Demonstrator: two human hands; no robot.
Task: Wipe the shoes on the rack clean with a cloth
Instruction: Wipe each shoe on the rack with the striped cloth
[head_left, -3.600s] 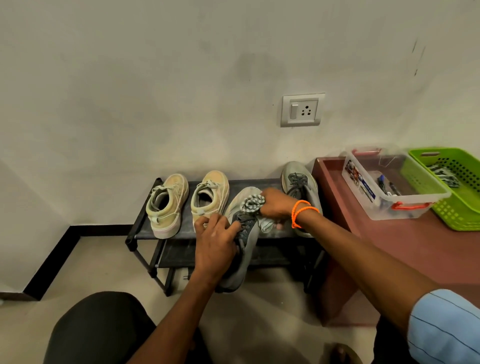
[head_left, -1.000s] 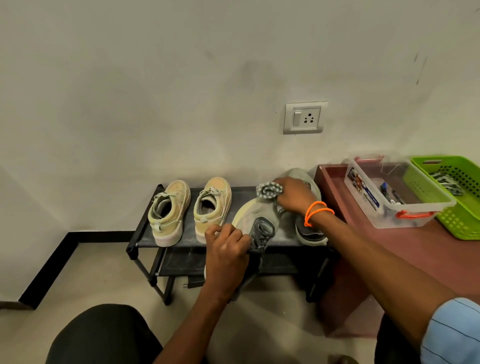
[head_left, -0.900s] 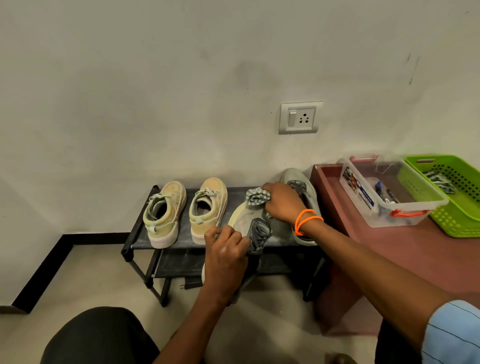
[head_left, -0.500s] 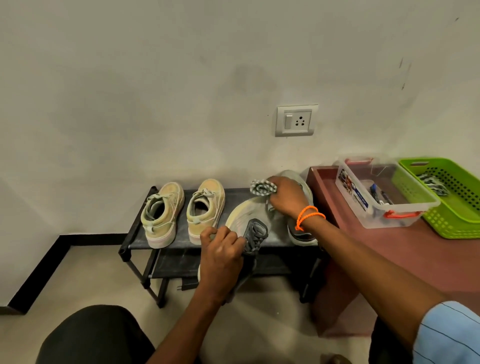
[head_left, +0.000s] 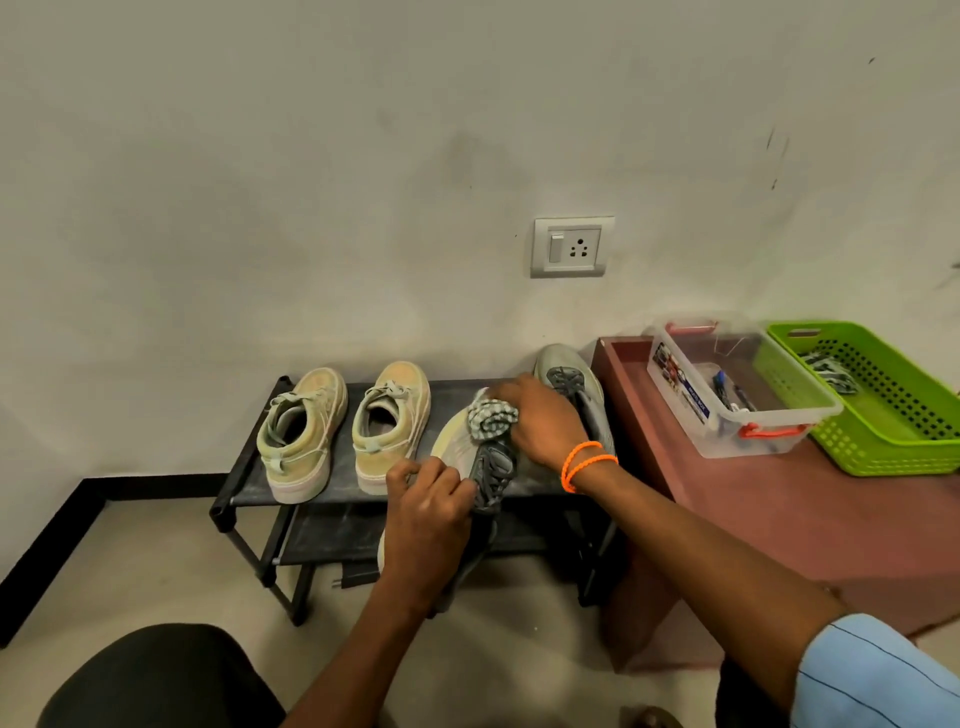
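We see the left hand (head_left: 426, 514) grasping a grey shoe (head_left: 457, 441), fingers curled round its side near the dark laces, so that the shoe is tilted on edge with its toe over the top shelf of the black rack (head_left: 249, 483) and its heel hanging down in front of the lower shelf. The right hand (head_left: 545, 421), with orange bands (head_left: 587, 462) at the wrist, clenches a bunched checked cloth (head_left: 491, 418) and presses it against the shoe's upper. Behind that hand the second grey shoe (head_left: 571, 374) rests on the shelf's right end. Two beige sneakers (head_left: 306, 431) stand side by side on the left of the shelf, toes toward the wall. To the right, a reddish table (head_left: 779, 519) carries a clear box (head_left: 727, 384) and a green basket (head_left: 883, 410). A socket (head_left: 571, 247) is on the wall above.
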